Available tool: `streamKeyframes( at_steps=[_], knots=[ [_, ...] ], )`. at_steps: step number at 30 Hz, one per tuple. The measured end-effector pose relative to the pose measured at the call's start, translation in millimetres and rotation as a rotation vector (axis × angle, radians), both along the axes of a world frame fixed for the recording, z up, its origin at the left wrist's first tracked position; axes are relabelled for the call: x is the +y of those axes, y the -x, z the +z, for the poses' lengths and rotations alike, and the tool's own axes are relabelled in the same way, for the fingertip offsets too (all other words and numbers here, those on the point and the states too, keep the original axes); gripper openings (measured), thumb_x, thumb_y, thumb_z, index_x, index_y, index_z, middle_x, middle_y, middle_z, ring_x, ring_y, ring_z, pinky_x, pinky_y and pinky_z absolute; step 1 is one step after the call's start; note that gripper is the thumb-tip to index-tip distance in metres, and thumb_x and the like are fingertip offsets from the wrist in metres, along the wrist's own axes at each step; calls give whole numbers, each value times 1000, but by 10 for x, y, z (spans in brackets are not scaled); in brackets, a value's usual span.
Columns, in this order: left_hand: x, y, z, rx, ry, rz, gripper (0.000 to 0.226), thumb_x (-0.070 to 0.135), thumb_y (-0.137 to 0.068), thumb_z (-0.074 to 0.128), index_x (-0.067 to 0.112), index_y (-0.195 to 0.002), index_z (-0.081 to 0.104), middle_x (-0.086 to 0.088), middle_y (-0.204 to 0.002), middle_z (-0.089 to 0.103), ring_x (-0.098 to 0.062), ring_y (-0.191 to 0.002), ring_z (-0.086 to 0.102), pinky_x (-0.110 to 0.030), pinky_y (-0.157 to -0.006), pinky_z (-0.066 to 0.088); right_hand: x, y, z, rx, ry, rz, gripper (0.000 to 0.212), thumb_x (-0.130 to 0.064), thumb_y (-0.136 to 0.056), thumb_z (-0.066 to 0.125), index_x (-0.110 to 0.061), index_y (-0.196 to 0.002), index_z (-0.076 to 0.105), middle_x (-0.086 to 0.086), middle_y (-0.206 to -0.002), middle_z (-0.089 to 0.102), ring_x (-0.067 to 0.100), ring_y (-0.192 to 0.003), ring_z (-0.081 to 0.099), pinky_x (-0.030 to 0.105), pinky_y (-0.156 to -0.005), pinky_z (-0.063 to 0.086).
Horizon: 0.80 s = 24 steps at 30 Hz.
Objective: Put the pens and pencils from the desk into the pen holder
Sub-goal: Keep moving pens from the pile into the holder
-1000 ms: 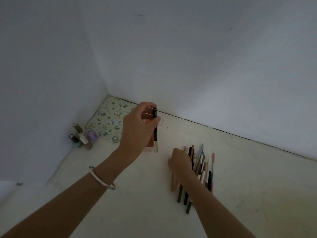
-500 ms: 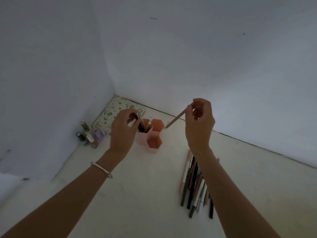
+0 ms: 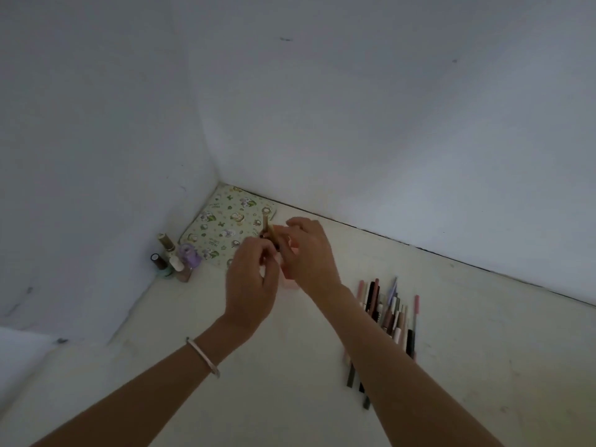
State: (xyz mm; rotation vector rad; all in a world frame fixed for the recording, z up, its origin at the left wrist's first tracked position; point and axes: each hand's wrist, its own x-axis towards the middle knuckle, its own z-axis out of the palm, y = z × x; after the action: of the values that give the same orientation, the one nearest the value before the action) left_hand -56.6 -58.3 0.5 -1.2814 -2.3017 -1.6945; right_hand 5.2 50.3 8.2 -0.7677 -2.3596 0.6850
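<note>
At the far left, against the wall, a cluster of small bottles (image 3: 172, 261) is seen beside a patterned pad (image 3: 225, 227) in the corner; neither belongs to the task. Next comes the left hand (image 3: 251, 282), a bangle (image 3: 203, 357) on its wrist; half a second ago it was at the holder's left cell, and it is now closed loosely just in front of the holder, though whether anything is pinched in its fingers cannot be told. The pen holder (image 3: 288, 280) is almost wholly covered by both hands; only a pink strip of its wall shows between them. A pale pen (image 3: 266, 222) is seen standing up from it, above the left hand and touching neither palm. The right hand (image 3: 308, 253), which was raised with a pink pencil a moment ago, has been brought down over the holder; the pencil is no longer visible, so it is judged to be going in or already dropped, and the fingers' closure cannot be made out. To the right, the remaining pens and pencils (image 3: 385, 314) lie in a row on the desk (image 3: 483, 350), well apart from both hands; much of the task is judged still to be done.
</note>
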Motion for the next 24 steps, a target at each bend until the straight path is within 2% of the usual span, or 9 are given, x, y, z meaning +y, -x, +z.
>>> streamKeyframes(
  at_steps=[2,5,7,9,11,13,16,20,24],
  knots=[
    [33,-244,-71,-33,81,-121,8,15,-90,48,21,-88,52,9,-76,51,-9,-63,48,-17,-56,40,66,-159,3,61,1,-77,22,-9,-91,58,-13,-108,69,2,-108,67,16,-100,57,28,-89,48],
    [239,-604,-273,-43,381,-304,14,14,-88,54,26,-96,56,15,-83,55,-4,-69,55,-10,-60,42,296,-519,82,181,70,-294,33,1,-86,54,-14,-112,65,-4,-103,67,11,-96,60,22,-85,48],
    [447,-819,-446,-21,582,-339,12,18,-90,55,24,-100,59,10,-93,61,-5,-80,59,-15,-71,47,461,-803,129,217,163,-409,36,4,-83,51,-16,-108,66,-7,-97,67,10,-91,62,20,-81,47],
    [638,-963,-576,-66,740,-303,17,20,-92,53,19,-107,60,2,-104,64,-16,-95,61,-27,-82,50,570,-1076,143,235,232,-494,35,4,-82,49,-17,-103,67,-7,-93,68,8,-86,62,16,-77,45],
    [799,-1029,-679,-85,845,-262,19,22,-93,51,15,-108,60,-3,-108,64,-22,-100,61,-33,-85,50,620,-1322,119,242,269,-563,32,4,-83,49,-19,-97,68,-6,-89,69,8,-81,62,16,-72,44],
    [941,-1069,-728,-90,898,-223,21,27,-95,51,12,-104,62,-6,-107,65,-26,-98,62,-35,-82,51,634,-1525,68,228,287,-606,30,3,-85,50,-20,-93,68,-6,-86,70,8,-76,61,17,-69,44],
    [1112,-1128,-758,-76,931,-188,41,46,-98,45,9,-97,63,-8,-99,68,-28,-91,65,-35,-76,52,614,-1725,-17,201,294,-629,30,3,-86,50,-20,-90,68,-8,-85,68,0,-74,59,6,-65,42],
    [1176,-1152,-820,-40,971,-212,28,36,-96,52,10,-99,62,-9,-103,67,-28,-93,65,-34,-75,50,570,-1831,-127,171,304,-624,28,5,-87,50,-16,-90,69,-7,-86,67,0,-74,59,4,-65,43],
    [1222,-1140,-835,-23,997,-216,22,32,-93,59,11,-96,62,-8,-100,67,-27,-90,66,-30,-67,46,565,-1849,-204,131,307,-621,27,5,-87,51,-13,-92,70,-6,-86,67,7,-73,59,9,-66,42]
  ],
)
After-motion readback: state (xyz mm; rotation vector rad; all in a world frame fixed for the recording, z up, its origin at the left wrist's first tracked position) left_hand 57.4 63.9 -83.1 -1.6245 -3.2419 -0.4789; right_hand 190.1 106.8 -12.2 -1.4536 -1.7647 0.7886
